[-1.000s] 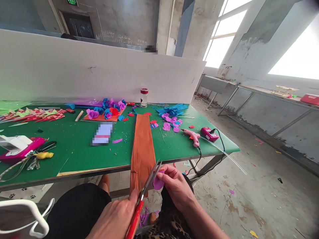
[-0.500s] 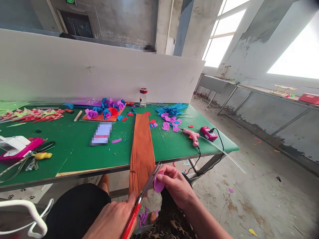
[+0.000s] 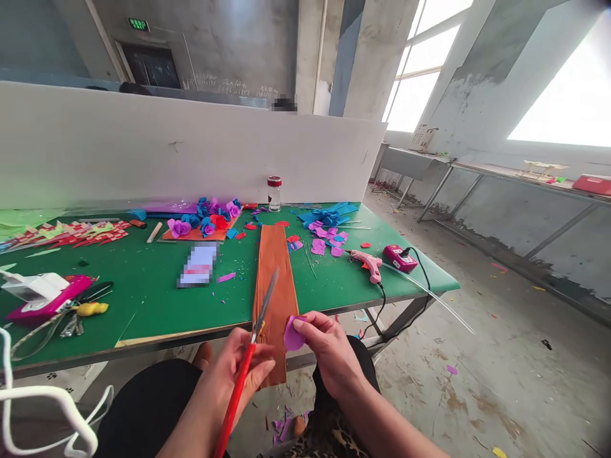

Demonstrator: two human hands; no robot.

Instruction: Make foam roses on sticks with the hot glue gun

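My left hand [image 3: 233, 372] is closed loosely around a pair of scissors [image 3: 235, 397] with long red handles. Their blades look closed and point up and away, over an orange strip of crepe paper [image 3: 274, 254] that hangs off the table's front edge. Pinched between the thumb and fingers of my right hand [image 3: 329, 346] is a rounded purple paper petal [image 3: 294, 333]. It is apart from the blades, just to their right. Both hands are in front of the table edge, above my lap.
On the green table [image 3: 153, 299] lie finished paper flowers [image 3: 210, 216], loose purple petals [image 3: 324, 242], blue paper pieces [image 3: 329, 214], a phone [image 3: 198, 264] and keys [image 3: 71, 326]. A pink glue gun [image 3: 370, 266] rests at right, cord hanging down. A lidded jar [image 3: 274, 194] stands by the white board [image 3: 191, 152].
The scissors have come away from the petal to the left, and their blades have tipped more upright. My left hand has turned and loosened its fingers. The petal has shifted slightly left.
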